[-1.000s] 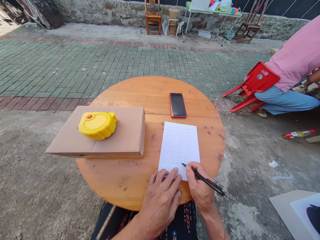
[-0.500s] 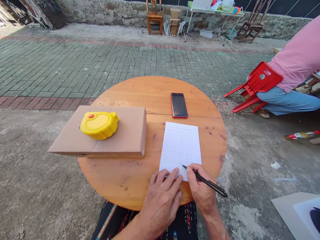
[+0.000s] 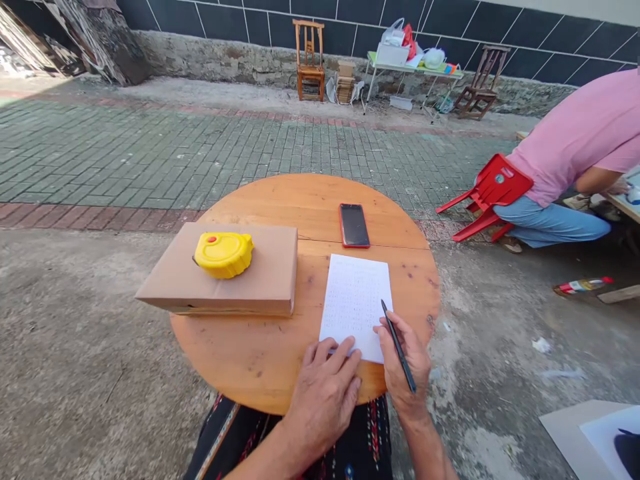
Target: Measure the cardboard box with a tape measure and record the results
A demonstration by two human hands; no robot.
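My left hand (image 3: pixel 325 390) lies flat with fingers spread on the near edge of a white printed sheet (image 3: pixel 355 303), pinning it to the round wooden table (image 3: pixel 280 353). My right hand (image 3: pixel 403 363) is closed round a black pen (image 3: pixel 399 345), whose tip points away from me over the sheet's right edge. A red-cased phone (image 3: pixel 354 225) lies face up just beyond the sheet. To the left, a yellow tape measure (image 3: pixel 223 254) sits on a flat cardboard box (image 3: pixel 260 283) that overhangs the table's left side.
A person in a pink shirt (image 3: pixel 575 140) bends forward on a red plastic chair (image 3: pixel 493 193) at the right. A bottle (image 3: pixel 580 287) lies on the concrete. Wooden chairs (image 3: pixel 309 60) and a folding table (image 3: pixel 415 70) stand by the far wall. A white board (image 3: pixel 595 433) lies bottom right.
The pen has swung from lying across to the right to pointing away from me, its tip now higher on the sheet. My head has lifted, so the far wall shows.
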